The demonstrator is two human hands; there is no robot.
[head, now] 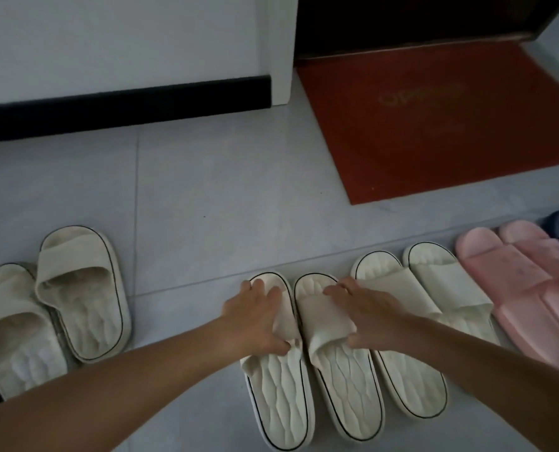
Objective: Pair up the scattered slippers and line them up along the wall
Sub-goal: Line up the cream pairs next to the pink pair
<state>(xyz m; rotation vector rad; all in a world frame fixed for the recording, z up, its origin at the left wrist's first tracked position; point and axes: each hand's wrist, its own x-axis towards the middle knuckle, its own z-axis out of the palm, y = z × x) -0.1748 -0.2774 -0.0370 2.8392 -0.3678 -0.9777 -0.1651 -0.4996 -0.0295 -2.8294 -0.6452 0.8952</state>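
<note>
The grey tiled floor (206, 190) runs to a white wall (108, 44) with a black baseboard (125, 106) at the far left, and a red doormat (434, 125) lies at the far right. In the near middle, two cream rubber slippers lie side by side and touch each other. My left hand (258, 316) grips the strap of the left cream slipper (279, 393), and my right hand (369, 316) grips the strap of the right cream slipper (346, 383). Just right of them lie another cream pair (411, 380) and then a pink pair (513, 278). A worn cream pair (86, 308) lies at the near left.
</note>
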